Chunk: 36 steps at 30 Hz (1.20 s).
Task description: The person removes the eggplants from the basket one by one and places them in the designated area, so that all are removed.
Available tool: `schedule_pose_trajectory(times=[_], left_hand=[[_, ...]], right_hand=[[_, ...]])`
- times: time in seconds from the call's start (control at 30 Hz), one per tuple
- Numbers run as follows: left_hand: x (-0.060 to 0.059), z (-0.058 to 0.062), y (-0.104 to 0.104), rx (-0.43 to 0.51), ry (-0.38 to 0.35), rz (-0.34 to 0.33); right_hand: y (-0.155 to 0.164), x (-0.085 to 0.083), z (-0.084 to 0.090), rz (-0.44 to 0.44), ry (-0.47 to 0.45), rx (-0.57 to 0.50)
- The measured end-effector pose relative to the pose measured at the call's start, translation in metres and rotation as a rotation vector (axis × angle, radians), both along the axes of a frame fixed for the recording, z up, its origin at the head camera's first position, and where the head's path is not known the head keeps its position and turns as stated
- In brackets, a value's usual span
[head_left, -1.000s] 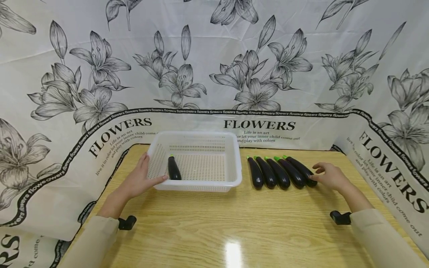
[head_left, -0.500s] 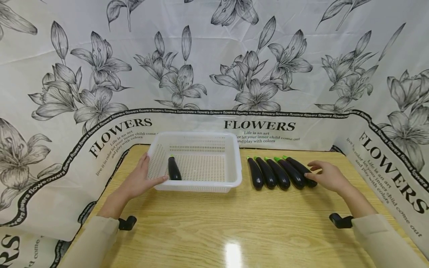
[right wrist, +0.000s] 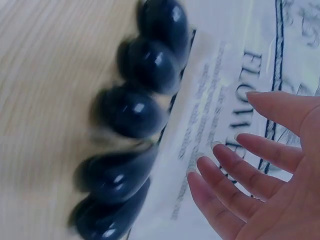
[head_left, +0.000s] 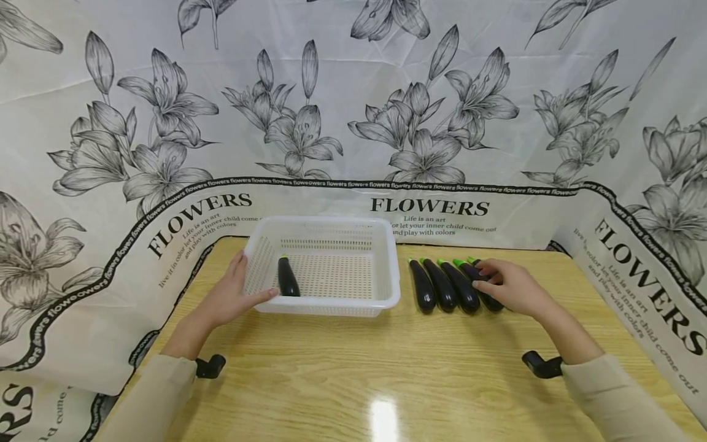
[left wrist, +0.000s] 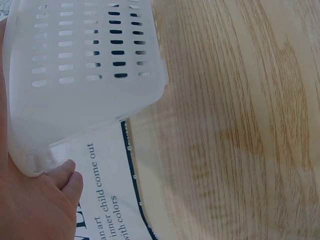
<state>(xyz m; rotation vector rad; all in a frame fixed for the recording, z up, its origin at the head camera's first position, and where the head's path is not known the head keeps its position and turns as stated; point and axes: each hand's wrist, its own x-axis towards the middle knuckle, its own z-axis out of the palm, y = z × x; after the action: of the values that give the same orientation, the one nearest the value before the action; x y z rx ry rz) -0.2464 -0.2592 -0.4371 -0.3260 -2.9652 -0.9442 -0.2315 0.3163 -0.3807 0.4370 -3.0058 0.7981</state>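
Note:
A white plastic basket [head_left: 326,303] with slotted walls stands on the table. My left hand [head_left: 225,299] grips its near left corner, thumb over the front rim and fingers along the left side. One dark eggplant [head_left: 287,279] lies inside the basket, at the left. To the basket's right, several eggplants [head_left: 463,288] lie side by side, green stem ends pointing away. My right hand [head_left: 512,287] is over the right end of this row, partly covering the rightmost one. In the right wrist view its fingers [right wrist: 230,192] are spread, apart from the eggplants [right wrist: 132,110], and hold nothing.
The wood-grain table [head_left: 342,368] extends in front of the basket. A white cloth printed with flowers and lettering [head_left: 429,207] hangs close behind and at both sides. Black wrist mounts [head_left: 210,367] sit under both sleeves.
My right hand has moved left from beside the rightmost eggplant to over the row's right end. The left hand, the basket and the eggplants stay where they were.

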Motion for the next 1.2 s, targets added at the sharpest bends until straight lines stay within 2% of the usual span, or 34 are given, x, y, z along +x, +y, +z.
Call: schedule_pose_trajectory(times=[0.13, 0.3, 0.57, 0.87, 1.03, 1.2], left_hand=[[-0.001, 0.0, 0.0, -0.003, 0.01, -0.003], [-0.002, 0.0, 0.0, -0.002, 0.023, -0.01], [0.0, 0.0, 0.0, -0.007, 0.015, -0.007], [0.001, -0.002, 0.0, -0.01, 0.008, -0.006], [0.0, 0.0, -0.001, -0.009, 0.009, -0.006], [0.0, 0.001, -0.001, -0.011, 0.002, -0.011]], right_hand=[[-0.021, 0.001, 0.008, 0.05, 0.035, -0.015], [-0.045, 0.003, 0.013, 0.1, 0.033, -0.033], [-0.08, -0.002, 0.009, 0.134, 0.047, 0.019], [-0.117, -0.011, 0.004, 0.213, 0.1, -0.034], [-0.139, -0.017, 0.004, 0.284, 0.118, -0.054], [-0.158, -0.024, 0.005, 0.336, 0.155, 0.023]])
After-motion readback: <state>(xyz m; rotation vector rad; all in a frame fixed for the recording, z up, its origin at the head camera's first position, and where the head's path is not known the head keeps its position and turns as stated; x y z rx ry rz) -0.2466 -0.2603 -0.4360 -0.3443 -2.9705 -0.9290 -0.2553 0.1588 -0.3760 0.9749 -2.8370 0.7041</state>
